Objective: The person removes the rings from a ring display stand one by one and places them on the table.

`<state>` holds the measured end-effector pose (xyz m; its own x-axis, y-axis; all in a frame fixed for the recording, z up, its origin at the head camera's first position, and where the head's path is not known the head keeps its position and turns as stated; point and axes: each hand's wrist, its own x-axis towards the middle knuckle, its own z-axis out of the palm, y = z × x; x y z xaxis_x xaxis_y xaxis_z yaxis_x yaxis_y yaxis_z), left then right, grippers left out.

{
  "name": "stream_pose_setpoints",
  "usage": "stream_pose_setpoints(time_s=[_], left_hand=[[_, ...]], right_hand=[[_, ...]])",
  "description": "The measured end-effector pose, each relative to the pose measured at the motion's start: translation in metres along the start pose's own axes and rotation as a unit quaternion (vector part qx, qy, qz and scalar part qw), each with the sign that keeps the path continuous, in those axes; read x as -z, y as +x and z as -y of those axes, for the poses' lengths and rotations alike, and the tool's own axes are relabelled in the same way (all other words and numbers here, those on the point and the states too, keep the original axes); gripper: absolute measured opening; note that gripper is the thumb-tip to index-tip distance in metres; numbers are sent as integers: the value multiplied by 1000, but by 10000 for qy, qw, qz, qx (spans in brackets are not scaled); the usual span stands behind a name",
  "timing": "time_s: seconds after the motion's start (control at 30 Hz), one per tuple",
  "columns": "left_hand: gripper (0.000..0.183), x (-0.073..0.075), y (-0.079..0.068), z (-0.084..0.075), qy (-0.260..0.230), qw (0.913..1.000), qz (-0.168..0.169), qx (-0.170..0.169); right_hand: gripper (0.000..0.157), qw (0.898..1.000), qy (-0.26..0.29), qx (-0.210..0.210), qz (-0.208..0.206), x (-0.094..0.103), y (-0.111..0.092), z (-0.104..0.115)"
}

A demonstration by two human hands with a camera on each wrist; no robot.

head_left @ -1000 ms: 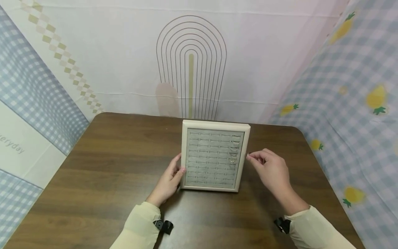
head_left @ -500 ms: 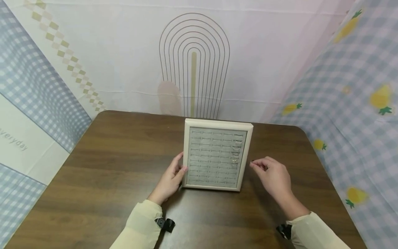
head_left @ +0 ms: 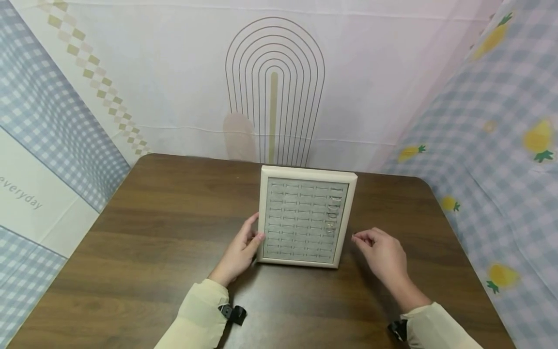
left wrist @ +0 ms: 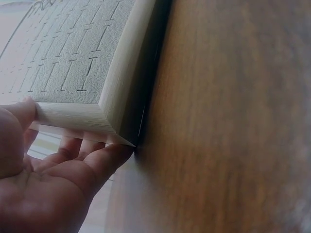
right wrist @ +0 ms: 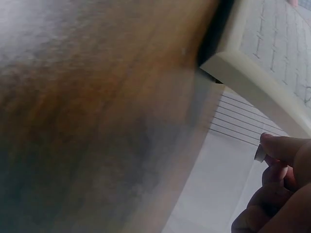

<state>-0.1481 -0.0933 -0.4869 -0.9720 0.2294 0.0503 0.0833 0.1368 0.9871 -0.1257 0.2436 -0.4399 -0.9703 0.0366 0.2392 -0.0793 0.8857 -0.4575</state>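
We've got our left hand (head_left: 238, 252) gripping the framed board (head_left: 301, 222) mid-picture; right of centre, our right hand (head_left: 384, 254) pinches a tiny piece (right wrist: 260, 154), maybe a ring.

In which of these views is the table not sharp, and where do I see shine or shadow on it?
Head view: tabletop fairly clear, pale sheen before the display frame, soft shadow beside the right hand; left wrist view: tabletop blurred; right wrist view: tabletop smeared, whitish glare top left.
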Motion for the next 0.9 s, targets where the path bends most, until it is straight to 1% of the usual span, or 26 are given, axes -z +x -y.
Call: stream_pose_setpoints(time_s=[0.27,0.47,0.6,0.9], left_hand=[[56,0,0,0,19,10000,22,65],[57,1,0,1,-5,9999,0,103],[57,0,0,2,-43,10000,-9,89],[56,1,0,2,0,10000,60,7]], right_hand=[[10,9995,-16,-246,205,-9,-1,-10],[9,9983,5,-375,455,-13,1,-17],[10,9974,-32,-460,554,-16,1,-23],[11,9924,-83,-855,884,-20,5,-31]])
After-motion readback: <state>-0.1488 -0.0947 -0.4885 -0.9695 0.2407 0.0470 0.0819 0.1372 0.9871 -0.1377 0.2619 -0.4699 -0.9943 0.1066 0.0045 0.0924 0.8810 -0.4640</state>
